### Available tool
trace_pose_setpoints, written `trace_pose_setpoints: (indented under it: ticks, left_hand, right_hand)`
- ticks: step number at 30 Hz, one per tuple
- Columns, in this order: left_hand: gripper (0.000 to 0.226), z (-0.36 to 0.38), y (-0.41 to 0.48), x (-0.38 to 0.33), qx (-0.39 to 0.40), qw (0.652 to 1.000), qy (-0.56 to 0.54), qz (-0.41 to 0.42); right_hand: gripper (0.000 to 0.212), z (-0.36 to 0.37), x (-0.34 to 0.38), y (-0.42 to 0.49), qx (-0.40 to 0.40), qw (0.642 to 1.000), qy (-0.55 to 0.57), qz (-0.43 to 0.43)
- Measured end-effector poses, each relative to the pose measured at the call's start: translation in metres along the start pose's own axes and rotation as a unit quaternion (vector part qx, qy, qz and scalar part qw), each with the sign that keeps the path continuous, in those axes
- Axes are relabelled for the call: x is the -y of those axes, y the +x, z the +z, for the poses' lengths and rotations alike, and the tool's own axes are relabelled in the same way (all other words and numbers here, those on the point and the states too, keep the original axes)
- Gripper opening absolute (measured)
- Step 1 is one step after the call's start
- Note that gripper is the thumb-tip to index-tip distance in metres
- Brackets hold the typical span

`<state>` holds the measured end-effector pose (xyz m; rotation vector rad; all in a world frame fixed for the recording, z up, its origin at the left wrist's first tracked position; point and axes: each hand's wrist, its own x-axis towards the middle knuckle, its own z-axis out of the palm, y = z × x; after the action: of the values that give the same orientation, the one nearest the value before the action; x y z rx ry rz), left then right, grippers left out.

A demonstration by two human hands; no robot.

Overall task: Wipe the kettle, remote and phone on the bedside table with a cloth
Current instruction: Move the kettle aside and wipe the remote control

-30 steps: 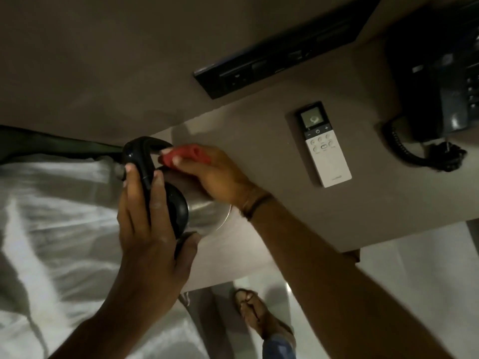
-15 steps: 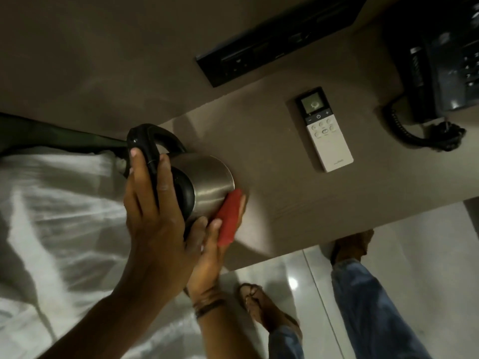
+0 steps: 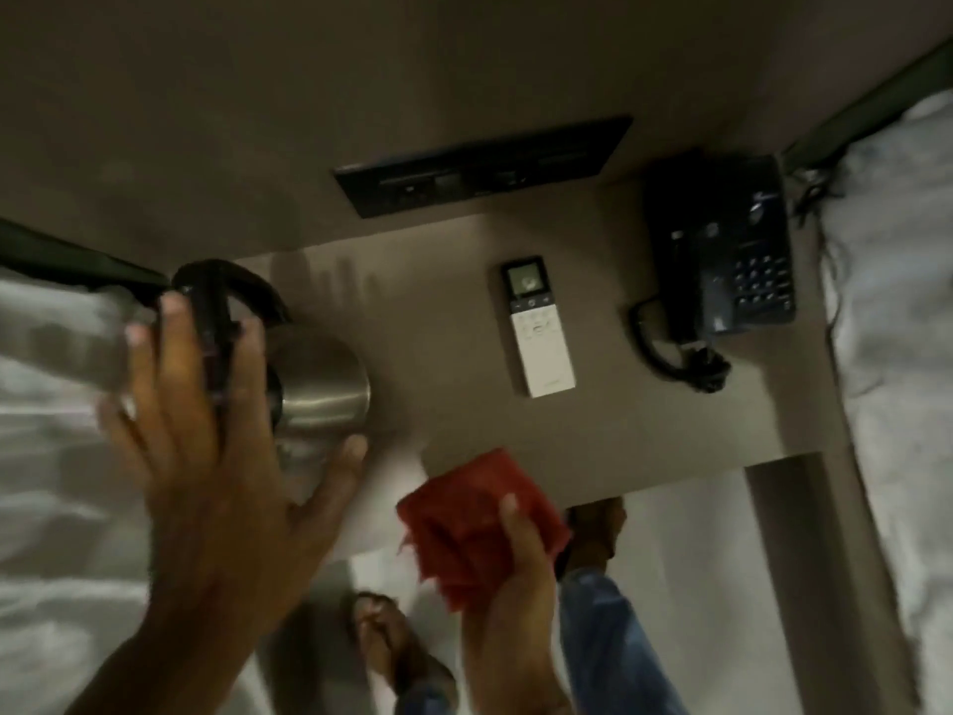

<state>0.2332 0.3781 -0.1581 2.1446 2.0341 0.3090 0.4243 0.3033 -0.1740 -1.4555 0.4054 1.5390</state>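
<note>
A steel kettle (image 3: 319, 384) with a black handle stands at the left end of the brown bedside table (image 3: 644, 405). My left hand (image 3: 206, 456) hovers over its handle and lid, blurred, fingers spread and thumb beside the steel wall. Holding a folded red cloth (image 3: 474, 518), my right hand (image 3: 515, 601) is off the kettle, over the table's front edge. A white remote (image 3: 539, 327) lies mid-table. The black corded phone (image 3: 732, 255) sits at the right end.
White bedding lies on the left (image 3: 51, 456) and on the right (image 3: 897, 301) of the table. A black socket panel (image 3: 479, 167) is set in the wall behind it. My sandalled foot (image 3: 392, 647) stands on the pale floor below.
My right hand has pulled the red cloth away from the kettle's side toward me. My left fingers have spread and loosened on the handle. The view has swung right, showing the whole phone.
</note>
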Motion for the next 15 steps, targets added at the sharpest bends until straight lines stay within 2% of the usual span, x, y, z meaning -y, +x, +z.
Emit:
trace_pose_setpoints:
  ticks: [1,2,4,7,9,10,12,15]
  left_hand:
    - [0.098,0.010,-0.003,-0.027,-0.015,0.999,-0.038,0.002]
    - [0.094,0.028,-0.008,-0.055,-0.009,0.996,-0.092,-0.007]
    - [0.093,0.072,-0.012,-0.106,0.035,0.986,-0.153,-0.056]
    - [0.113,0.141,0.007,-0.147,0.138,0.976,-0.135,-0.099]
    - [0.131,0.183,0.021,-0.156,0.177,0.974,-0.095,-0.104]
    - [0.138,0.200,0.025,-0.157,0.176,0.973,-0.093,-0.114]
    - [0.142,0.225,0.028,-0.157,0.149,0.977,-0.081,-0.130]
    - [0.124,0.241,0.022,-0.156,0.100,0.989,-0.035,-0.107]
  right_hand:
    - [0.069,0.000,0.028,0.002,-0.014,0.998,-0.048,-0.023]
    - [0.059,-0.002,0.058,0.008,-0.014,0.990,-0.111,-0.083]
    - [0.036,-0.007,0.109,0.034,0.001,0.951,-0.242,-0.191]
    - [0.048,0.024,0.164,0.079,0.036,0.819,-0.466,-0.332]
    - [0.045,0.049,0.181,0.114,0.066,0.691,-0.588,-0.415]
    - [0.052,0.060,0.187,0.130,0.067,0.625,-0.637,-0.445]
    - [0.065,0.082,0.189,0.159,0.084,0.519,-0.704,-0.477]
    - [0.069,0.091,0.177,0.184,0.119,0.361,-0.796,-0.471]
